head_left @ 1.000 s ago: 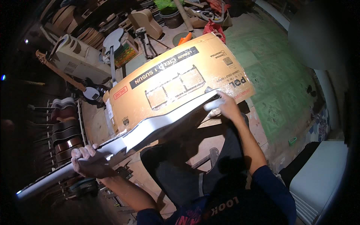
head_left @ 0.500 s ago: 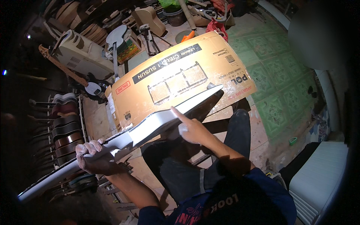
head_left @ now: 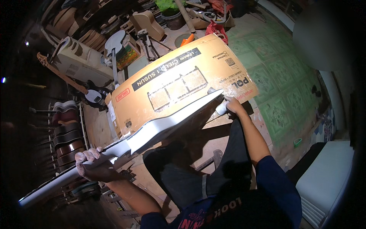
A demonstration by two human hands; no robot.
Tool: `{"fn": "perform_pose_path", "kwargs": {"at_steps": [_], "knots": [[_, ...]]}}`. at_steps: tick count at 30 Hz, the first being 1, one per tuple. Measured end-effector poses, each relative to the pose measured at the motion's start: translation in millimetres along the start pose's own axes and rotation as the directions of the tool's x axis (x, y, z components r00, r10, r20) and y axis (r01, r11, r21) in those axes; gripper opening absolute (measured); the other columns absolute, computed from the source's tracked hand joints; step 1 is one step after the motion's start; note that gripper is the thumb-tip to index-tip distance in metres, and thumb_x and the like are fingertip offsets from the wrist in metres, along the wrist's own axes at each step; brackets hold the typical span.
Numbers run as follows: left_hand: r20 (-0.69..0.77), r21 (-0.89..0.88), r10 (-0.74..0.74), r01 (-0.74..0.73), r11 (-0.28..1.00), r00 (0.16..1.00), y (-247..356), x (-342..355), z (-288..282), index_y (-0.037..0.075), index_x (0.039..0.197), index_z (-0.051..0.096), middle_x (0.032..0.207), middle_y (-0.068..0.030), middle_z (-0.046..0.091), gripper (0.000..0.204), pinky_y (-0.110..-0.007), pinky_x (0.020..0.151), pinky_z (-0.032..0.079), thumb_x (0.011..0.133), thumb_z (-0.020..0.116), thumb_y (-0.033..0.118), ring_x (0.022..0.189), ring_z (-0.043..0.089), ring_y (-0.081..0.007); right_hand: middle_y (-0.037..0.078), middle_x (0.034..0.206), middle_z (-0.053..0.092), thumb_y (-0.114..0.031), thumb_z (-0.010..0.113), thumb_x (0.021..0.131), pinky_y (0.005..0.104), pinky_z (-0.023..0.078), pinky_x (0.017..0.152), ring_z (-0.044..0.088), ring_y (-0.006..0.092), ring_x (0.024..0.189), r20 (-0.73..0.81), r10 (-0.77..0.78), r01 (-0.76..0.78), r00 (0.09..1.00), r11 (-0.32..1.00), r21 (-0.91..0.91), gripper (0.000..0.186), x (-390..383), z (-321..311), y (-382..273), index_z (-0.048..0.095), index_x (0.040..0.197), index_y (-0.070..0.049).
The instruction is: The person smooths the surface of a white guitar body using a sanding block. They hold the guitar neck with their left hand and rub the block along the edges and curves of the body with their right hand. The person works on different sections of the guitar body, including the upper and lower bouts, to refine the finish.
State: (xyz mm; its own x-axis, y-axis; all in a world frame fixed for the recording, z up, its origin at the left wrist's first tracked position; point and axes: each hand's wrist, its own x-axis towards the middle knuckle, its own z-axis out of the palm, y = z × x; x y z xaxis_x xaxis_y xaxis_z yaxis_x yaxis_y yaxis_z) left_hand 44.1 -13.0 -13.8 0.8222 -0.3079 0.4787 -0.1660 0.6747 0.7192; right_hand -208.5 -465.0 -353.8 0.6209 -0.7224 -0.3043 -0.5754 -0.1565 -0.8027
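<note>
A white guitar [head_left: 164, 124] lies slantwise across my lap, its narrow side turned up and white. Its neck runs down to the lower left. My left hand [head_left: 93, 164] is closed around the neck, with pale dust on the fingers. My right hand [head_left: 233, 105] is at the body's far right end, fingers curled. A small whitish piece [head_left: 221, 108] shows at its fingers; its kind cannot be made out. Beneath the guitar's far edge lies a printed cardboard sheet [head_left: 152, 82]. A short dark cylinder [head_left: 211, 90] sits on it beside the guitar's end.
Several guitars stand in a rack [head_left: 68, 129] at left. An electric guitar [head_left: 91, 94] leans against a beige casing [head_left: 82, 61]. Behind the cardboard are a pale guitar body [head_left: 148, 26], an orange object [head_left: 187, 39] and a red bag [head_left: 217, 30]. A white ridged object [head_left: 326, 179] stands at right.
My right hand has moved away to the right, from the middle of the guitar's side to its far end. Its pointing index finger is now curled in. My left hand keeps its hold on the neck.
</note>
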Motion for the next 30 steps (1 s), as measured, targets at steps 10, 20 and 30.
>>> {"fn": "perform_pose_path", "kwargs": {"at_steps": [10,20,30], "knots": [[0.034,-0.073,-0.020,0.023,0.997,0.999,6.9,0.4,-21.6,0.013,0.097,0.059,0.074,-0.0065,0.061,0.023,-0.047,0.078,0.054,0.093,0.056,0.036,0.070,0.059,-0.0229,-0.001,0.076,0.051,-0.002,0.055,0.084,0.0209,0.041,0.041,0.043,0.0067,0.047,0.115,0.200,-0.214,0.973,0.598,0.772,0.030,-98.5,24.7,-70.9,0.059,0.113,-0.005],[-0.037,0.039,0.028,-0.027,0.999,0.999,5.3,-14.4,-2.4,0.012,0.092,0.057,0.073,-0.0043,0.057,0.026,-0.044,0.074,0.052,0.089,0.062,0.038,0.068,0.057,-0.0207,0.005,0.103,0.066,-0.003,0.064,0.090,0.0226,0.056,0.054,0.058,0.0071,0.074,0.091,-0.027,-0.049,0.996,0.673,0.738,0.027,-174.2,63.3,-166.0,0.064,0.117,-0.003],[-0.033,0.132,0.083,-0.077,0.988,0.996,1.0,-24.0,12.5,0.012,0.092,0.058,0.073,-0.0024,0.052,0.027,-0.043,0.075,0.050,0.093,0.061,0.038,0.069,0.055,-0.0205,0.015,0.149,0.045,0.010,0.055,0.089,0.0277,0.057,0.083,0.053,0.0205,0.128,0.207,-0.451,0.190,0.868,0.688,0.700,0.051,-202.8,74.8,-244.6,0.052,0.138,-0.001]]}}
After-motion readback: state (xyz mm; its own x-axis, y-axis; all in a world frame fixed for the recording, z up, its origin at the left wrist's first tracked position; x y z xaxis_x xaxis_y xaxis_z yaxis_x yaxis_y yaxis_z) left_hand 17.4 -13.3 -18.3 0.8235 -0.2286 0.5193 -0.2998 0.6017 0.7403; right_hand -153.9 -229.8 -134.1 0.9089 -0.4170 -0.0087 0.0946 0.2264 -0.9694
